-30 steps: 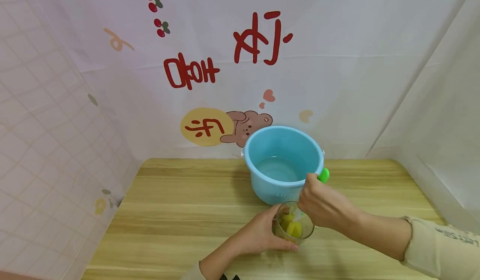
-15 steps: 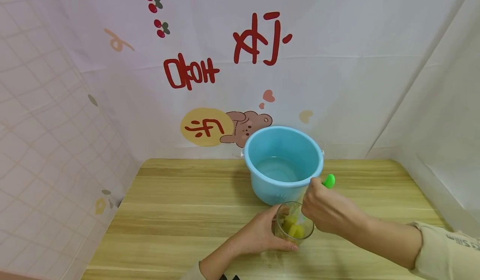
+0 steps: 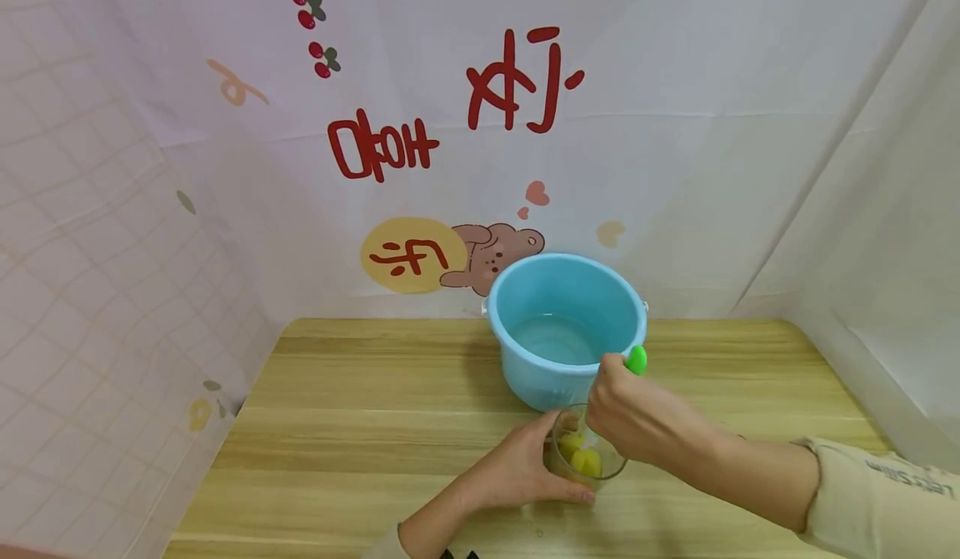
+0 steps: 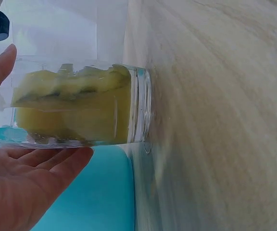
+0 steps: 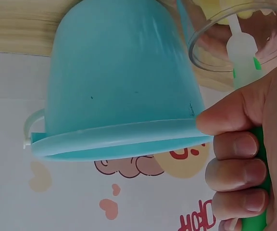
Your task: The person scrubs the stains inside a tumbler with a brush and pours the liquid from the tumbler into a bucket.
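Observation:
In the head view my left hand (image 3: 517, 467) grips a clear drinking glass (image 4: 141, 106), thumb on the near side and fingers on the far side. The glass stands upright, its base at the tabletop. My right hand (image 3: 637, 409) holds a sponge bottle brush by its green handle (image 3: 637, 360), fingers wrapped round it in the right wrist view. The white neck (image 5: 242, 48) of the brush runs down into the glass. Its yellow, lobed sponge head (image 4: 76, 106) fills much of the inside and looks pressed against the wall.
A light blue bucket (image 3: 543, 384) stands just behind the glass, close to my right hand; its bottom looks wet. The wooden tabletop (image 3: 360, 426) carries a small droplet near the glass. White printed cloth (image 3: 675, 167) forms the back and sides.
My right hand first shifted right, then came back left with the brush, its handle end moving too. The sponge head shifted slightly inside the glass. My left hand and the glass stay nearly still.

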Action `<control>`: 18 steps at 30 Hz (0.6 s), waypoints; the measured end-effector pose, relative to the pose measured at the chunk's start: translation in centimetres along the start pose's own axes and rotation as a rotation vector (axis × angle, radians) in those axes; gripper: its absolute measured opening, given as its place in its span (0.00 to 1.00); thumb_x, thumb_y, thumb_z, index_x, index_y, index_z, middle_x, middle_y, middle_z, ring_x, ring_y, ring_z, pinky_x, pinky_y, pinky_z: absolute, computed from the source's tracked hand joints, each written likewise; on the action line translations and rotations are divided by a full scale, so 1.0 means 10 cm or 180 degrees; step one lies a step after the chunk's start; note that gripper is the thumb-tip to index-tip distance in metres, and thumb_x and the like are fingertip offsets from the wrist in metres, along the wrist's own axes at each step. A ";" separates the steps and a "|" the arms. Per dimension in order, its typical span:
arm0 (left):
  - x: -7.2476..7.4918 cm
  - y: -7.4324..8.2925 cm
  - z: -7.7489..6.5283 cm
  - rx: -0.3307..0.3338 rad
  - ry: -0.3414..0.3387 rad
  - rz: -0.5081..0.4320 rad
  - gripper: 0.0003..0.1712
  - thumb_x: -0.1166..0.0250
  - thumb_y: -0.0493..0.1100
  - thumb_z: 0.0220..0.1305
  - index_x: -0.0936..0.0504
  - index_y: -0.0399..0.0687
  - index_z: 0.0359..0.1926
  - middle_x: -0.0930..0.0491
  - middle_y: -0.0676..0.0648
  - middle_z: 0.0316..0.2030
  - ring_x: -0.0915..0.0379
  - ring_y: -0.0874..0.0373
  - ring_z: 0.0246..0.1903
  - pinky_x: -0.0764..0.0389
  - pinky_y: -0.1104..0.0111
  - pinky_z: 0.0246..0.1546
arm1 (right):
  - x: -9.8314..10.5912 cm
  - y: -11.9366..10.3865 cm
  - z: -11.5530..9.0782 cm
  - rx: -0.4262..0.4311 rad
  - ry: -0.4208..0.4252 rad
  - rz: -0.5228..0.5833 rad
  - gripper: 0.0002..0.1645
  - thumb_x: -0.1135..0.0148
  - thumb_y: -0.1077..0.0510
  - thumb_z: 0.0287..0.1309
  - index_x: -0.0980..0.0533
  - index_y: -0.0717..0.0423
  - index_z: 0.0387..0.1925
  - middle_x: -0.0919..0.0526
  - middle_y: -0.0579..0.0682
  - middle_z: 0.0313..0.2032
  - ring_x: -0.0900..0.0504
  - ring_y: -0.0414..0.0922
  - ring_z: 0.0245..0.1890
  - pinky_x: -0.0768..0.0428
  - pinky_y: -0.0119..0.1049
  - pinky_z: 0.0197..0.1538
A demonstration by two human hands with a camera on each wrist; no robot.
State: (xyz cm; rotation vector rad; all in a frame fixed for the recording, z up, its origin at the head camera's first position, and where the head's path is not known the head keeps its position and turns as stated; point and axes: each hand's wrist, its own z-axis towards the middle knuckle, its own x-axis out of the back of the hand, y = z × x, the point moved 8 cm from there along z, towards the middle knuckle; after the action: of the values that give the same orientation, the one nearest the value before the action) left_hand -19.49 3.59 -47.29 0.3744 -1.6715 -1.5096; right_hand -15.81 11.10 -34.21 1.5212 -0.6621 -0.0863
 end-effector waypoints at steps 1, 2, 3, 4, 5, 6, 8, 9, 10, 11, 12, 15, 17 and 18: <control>0.00 0.00 0.00 -0.0008 0.0004 0.0007 0.49 0.18 0.58 0.56 0.34 0.66 0.74 0.25 0.61 0.64 0.29 0.68 0.62 0.26 0.67 0.64 | -0.01 0.01 0.01 -0.0003 -0.0004 0.0017 0.20 0.45 0.58 0.47 0.46 0.50 0.13 0.48 0.47 0.14 0.47 0.42 0.19 0.43 0.37 0.34; 0.00 0.00 0.00 -0.0019 0.0009 0.0016 0.49 0.18 0.58 0.56 0.34 0.66 0.74 0.25 0.61 0.63 0.29 0.68 0.61 0.26 0.67 0.63 | -0.02 0.01 0.03 -0.0003 -0.0014 0.0035 0.21 0.45 0.58 0.47 0.47 0.49 0.13 0.49 0.46 0.14 0.49 0.42 0.19 0.44 0.37 0.34; 0.00 0.01 0.00 -0.0026 0.0012 0.0021 0.49 0.18 0.58 0.56 0.34 0.65 0.74 0.25 0.62 0.63 0.29 0.69 0.61 0.26 0.67 0.63 | -0.03 0.02 0.04 -0.0009 -0.0020 0.0052 0.22 0.44 0.58 0.47 0.47 0.48 0.13 0.50 0.45 0.14 0.50 0.41 0.20 0.44 0.36 0.34; 0.00 0.01 0.00 -0.0033 0.0016 0.0032 0.49 0.18 0.58 0.56 0.34 0.65 0.74 0.25 0.62 0.63 0.29 0.69 0.61 0.26 0.67 0.63 | -0.05 0.03 0.05 -0.0016 -0.0025 0.0078 0.22 0.44 0.58 0.47 0.48 0.47 0.13 0.50 0.45 0.14 0.51 0.41 0.20 0.44 0.36 0.34; 0.00 0.01 0.00 -0.0037 0.0017 0.0028 0.48 0.18 0.58 0.56 0.34 0.65 0.73 0.25 0.62 0.63 0.29 0.69 0.61 0.26 0.67 0.63 | -0.06 0.04 0.06 -0.0020 -0.0030 0.0100 0.22 0.44 0.58 0.47 0.48 0.47 0.13 0.51 0.45 0.15 0.52 0.42 0.21 0.44 0.36 0.33; 0.00 0.01 0.00 -0.0038 0.0021 0.0038 0.48 0.18 0.58 0.56 0.34 0.64 0.73 0.25 0.62 0.63 0.29 0.69 0.61 0.26 0.67 0.64 | -0.07 0.04 0.07 -0.0033 -0.0033 0.0131 0.23 0.44 0.58 0.47 0.49 0.46 0.13 0.52 0.45 0.15 0.53 0.42 0.21 0.45 0.36 0.33; 0.00 0.01 0.00 -0.0041 0.0023 0.0049 0.49 0.19 0.59 0.56 0.34 0.62 0.74 0.26 0.62 0.64 0.30 0.68 0.62 0.27 0.67 0.65 | -0.09 0.06 0.09 -0.0070 -0.0024 0.0199 0.24 0.44 0.58 0.47 0.50 0.45 0.12 0.52 0.45 0.15 0.54 0.43 0.21 0.45 0.36 0.32; 0.00 0.00 0.00 -0.0038 0.0021 0.0055 0.50 0.19 0.59 0.56 0.34 0.61 0.75 0.26 0.62 0.65 0.30 0.68 0.63 0.27 0.66 0.65 | -0.10 0.07 0.09 -0.0083 -0.0026 0.0222 0.24 0.43 0.57 0.47 0.50 0.45 0.12 0.53 0.45 0.14 0.55 0.43 0.21 0.45 0.36 0.32; 0.00 0.00 0.00 -0.0032 0.0020 0.0062 0.50 0.19 0.59 0.56 0.34 0.61 0.75 0.27 0.61 0.65 0.31 0.68 0.63 0.28 0.66 0.66 | -0.12 0.08 0.09 -0.0094 -0.0022 0.0252 0.24 0.43 0.57 0.47 0.49 0.45 0.12 0.53 0.45 0.14 0.55 0.43 0.21 0.45 0.36 0.32; 0.00 0.00 0.01 -0.0021 0.0018 0.0064 0.51 0.19 0.59 0.56 0.35 0.60 0.75 0.27 0.61 0.66 0.31 0.67 0.64 0.28 0.66 0.66 | -0.12 0.08 0.09 -0.0102 -0.0015 0.0273 0.25 0.42 0.57 0.47 0.49 0.45 0.12 0.53 0.45 0.14 0.55 0.43 0.21 0.45 0.36 0.32; 0.00 -0.01 0.01 -0.0007 0.0015 0.0067 0.51 0.19 0.59 0.56 0.35 0.59 0.76 0.28 0.61 0.67 0.31 0.67 0.64 0.28 0.66 0.66 | -0.13 0.09 0.08 -0.0116 -0.0003 0.0302 0.25 0.41 0.57 0.46 0.49 0.45 0.12 0.53 0.44 0.14 0.55 0.43 0.21 0.45 0.36 0.32; -0.01 -0.02 0.01 0.0048 0.0007 0.0062 0.52 0.19 0.59 0.56 0.35 0.57 0.76 0.28 0.60 0.68 0.32 0.67 0.65 0.27 0.66 0.66 | -0.15 0.10 0.06 -0.0153 0.0018 0.0334 0.27 0.39 0.56 0.46 0.49 0.45 0.11 0.53 0.44 0.14 0.54 0.43 0.21 0.45 0.36 0.32; -0.01 -0.03 0.01 0.0085 0.0009 0.0060 0.52 0.19 0.59 0.56 0.35 0.56 0.76 0.28 0.59 0.68 0.32 0.66 0.65 0.27 0.66 0.65 | -0.17 0.10 0.05 -0.0176 0.0021 0.0340 0.28 0.38 0.56 0.45 0.50 0.45 0.11 0.53 0.45 0.13 0.54 0.43 0.21 0.44 0.35 0.32; -0.01 -0.03 0.00 0.0096 0.0011 0.0065 0.52 0.18 0.59 0.56 0.34 0.56 0.76 0.28 0.59 0.68 0.32 0.66 0.65 0.26 0.66 0.64 | -0.18 0.10 0.04 -0.0187 0.0020 0.0336 0.28 0.38 0.57 0.44 0.50 0.45 0.11 0.53 0.45 0.13 0.54 0.42 0.21 0.44 0.35 0.32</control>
State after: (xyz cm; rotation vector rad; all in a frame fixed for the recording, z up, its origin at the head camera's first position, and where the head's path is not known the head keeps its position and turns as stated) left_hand -19.57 3.60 -47.62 0.3749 -1.6921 -1.4695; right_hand -17.82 11.66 -33.98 1.4272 -0.7276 -0.0207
